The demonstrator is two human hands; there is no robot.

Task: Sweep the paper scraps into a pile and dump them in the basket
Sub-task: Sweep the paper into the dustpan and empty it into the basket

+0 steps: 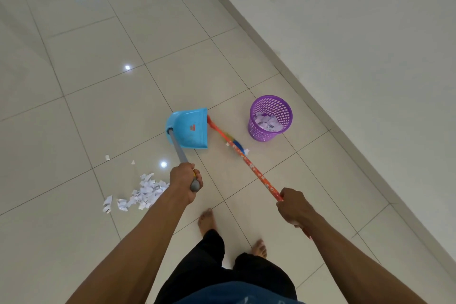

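My left hand (pixel 185 180) grips the grey handle of a blue dustpan (pixel 191 128), whose pan stands on the tiled floor ahead of me. My right hand (pixel 292 206) grips the orange patterned stick of a broom (pixel 249 163); its colourful head lies on the floor just right of the dustpan. A purple perforated basket (pixel 270 118) stands to the right of the broom head, with white paper scraps inside. A pile of white paper scraps (pixel 143 192) lies on the floor to the left of my left hand, with a few loose pieces around it.
A white wall (pixel 357 44) with a skirting runs diagonally on the right, behind the basket, with a socket high on it. My bare feet (pixel 207 219) stand just behind the tools. Glossy tiles stretch away to the left and far side.
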